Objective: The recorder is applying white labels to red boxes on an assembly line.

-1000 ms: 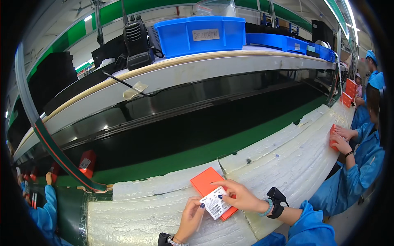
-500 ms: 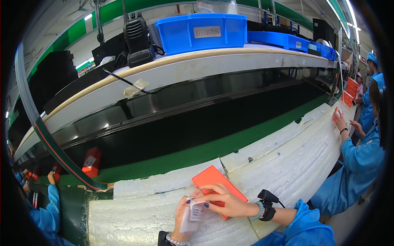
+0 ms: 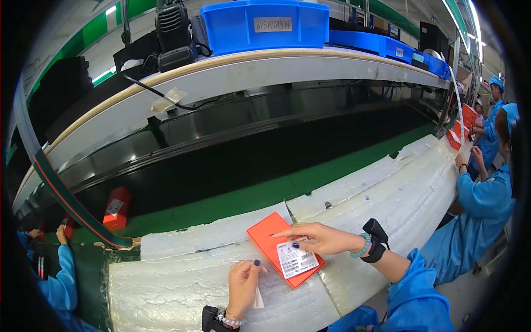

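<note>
An orange-red flat box (image 3: 264, 232) lies at a slant on the film-covered worktop in front of me. Between thumb and fingers, my right hand (image 3: 326, 239) pinches a white printed label (image 3: 297, 261) with barcodes, held over the box's lower part. Whether the label touches the lid I cannot tell. My left hand (image 3: 242, 283) is left of the box with its fingers curled in. A slip of white paper (image 3: 258, 299) shows under its palm side, mostly hidden by the hand. Both wrists carry bead bracelets and black strapped devices.
Beyond the worktop (image 3: 182, 276) runs a dark conveyor belt with a green edge (image 3: 232, 207); a red box (image 3: 116, 208) stands on it at left. Above are a shelf, a blue bin (image 3: 265, 27) and a two-way radio (image 3: 174, 36). Co-workers in blue sit at both sides.
My hands have moved apart. The label has gone right with my right hand and now faces up over the box; my left hand stays lower left with a white slip.
</note>
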A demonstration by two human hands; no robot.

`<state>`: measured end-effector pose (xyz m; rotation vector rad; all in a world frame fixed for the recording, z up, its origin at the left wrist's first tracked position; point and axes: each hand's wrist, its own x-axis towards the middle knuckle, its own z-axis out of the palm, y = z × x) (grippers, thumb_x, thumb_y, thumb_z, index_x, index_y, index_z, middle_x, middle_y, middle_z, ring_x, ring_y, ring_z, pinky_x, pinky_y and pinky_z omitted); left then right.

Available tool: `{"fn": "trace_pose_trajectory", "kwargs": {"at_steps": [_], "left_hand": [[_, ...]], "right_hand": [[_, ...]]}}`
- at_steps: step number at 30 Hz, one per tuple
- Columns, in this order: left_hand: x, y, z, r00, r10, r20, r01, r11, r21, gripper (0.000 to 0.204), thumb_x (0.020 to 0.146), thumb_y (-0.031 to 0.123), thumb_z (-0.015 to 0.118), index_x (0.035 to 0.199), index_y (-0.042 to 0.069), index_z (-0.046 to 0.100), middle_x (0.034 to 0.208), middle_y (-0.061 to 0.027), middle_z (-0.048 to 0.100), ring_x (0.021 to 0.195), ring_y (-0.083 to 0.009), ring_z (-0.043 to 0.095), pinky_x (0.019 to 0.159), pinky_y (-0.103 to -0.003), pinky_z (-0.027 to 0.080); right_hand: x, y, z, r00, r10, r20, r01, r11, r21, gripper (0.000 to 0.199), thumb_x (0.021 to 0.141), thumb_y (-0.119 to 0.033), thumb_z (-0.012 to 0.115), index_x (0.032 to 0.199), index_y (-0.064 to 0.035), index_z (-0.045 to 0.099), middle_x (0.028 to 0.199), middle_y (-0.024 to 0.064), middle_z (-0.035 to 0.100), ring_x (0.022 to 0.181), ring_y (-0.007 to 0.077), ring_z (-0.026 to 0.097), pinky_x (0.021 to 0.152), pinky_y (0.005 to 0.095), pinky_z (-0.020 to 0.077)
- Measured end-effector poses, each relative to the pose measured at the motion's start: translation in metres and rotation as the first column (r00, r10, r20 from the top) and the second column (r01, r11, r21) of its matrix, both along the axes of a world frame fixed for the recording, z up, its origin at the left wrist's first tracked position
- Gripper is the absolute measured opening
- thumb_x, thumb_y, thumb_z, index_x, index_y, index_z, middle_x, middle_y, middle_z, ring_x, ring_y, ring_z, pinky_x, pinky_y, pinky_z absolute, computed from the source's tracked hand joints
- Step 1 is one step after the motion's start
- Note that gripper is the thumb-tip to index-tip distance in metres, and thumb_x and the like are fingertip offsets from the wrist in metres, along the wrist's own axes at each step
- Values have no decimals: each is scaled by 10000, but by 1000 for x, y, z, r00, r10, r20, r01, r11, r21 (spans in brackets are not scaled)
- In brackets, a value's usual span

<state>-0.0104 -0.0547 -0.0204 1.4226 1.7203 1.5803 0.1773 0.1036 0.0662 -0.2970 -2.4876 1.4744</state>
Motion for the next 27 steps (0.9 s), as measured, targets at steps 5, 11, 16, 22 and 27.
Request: {"fn": "trace_pose_trajectory", "kwargs": {"at_steps": [5, 11, 16, 22, 27], "left_hand": [[3, -3, -1, 968, -229, -101, 208, 960, -186, 213, 870, 194, 657, 703, 68, 698, 552, 36, 517, 650, -113, 532, 795, -297, 372], [14, -7, -9, 947, -308, -94, 270, 919, -288, 148, 770, 290, 762, 725, 153, 728, 576, 47, 512, 675, -106, 532, 874, -316, 313], [14, -5, -11, 948, -308, -84, 276, 923, -270, 146, 768, 285, 766, 725, 151, 725, 576, 50, 497, 665, -107, 525, 882, -320, 316], [13, -5, -11, 945, -317, -77, 285, 917, -278, 147, 769, 283, 766, 723, 150, 725, 567, 51, 480, 651, -104, 515, 882, -317, 317], [15, -5, -11, 947, -316, -66, 284, 914, -290, 155, 769, 288, 768, 719, 148, 723, 556, 57, 470, 662, -99, 521, 882, -309, 313]], "right_hand": [[-12, 1, -8, 979, 31, 203, -40, 998, 41, 491, 897, -54, 531, 1378, -134, 468, 1064, 164, 622, 1029, 274, 594, 877, 380, 462], [-14, -5, -11, 986, 26, 162, -50, 989, 141, 421, 899, -58, 528, 1315, -70, 462, 1099, 180, 621, 1022, 315, 606, 864, 406, 470], [-15, -6, -9, 983, 25, 181, -49, 990, 131, 419, 893, -50, 526, 1304, -63, 447, 1109, 195, 613, 1022, 346, 606, 864, 423, 469], [-15, -7, -5, 979, 21, 203, -47, 991, 123, 416, 889, -45, 528, 1297, -60, 450, 1122, 196, 609, 1016, 348, 609, 858, 426, 470], [-14, -6, -12, 984, 29, 178, -56, 988, 147, 410, 887, -42, 523, 1291, -55, 452, 1166, 191, 595, 1042, 347, 600, 874, 431, 467]]}}
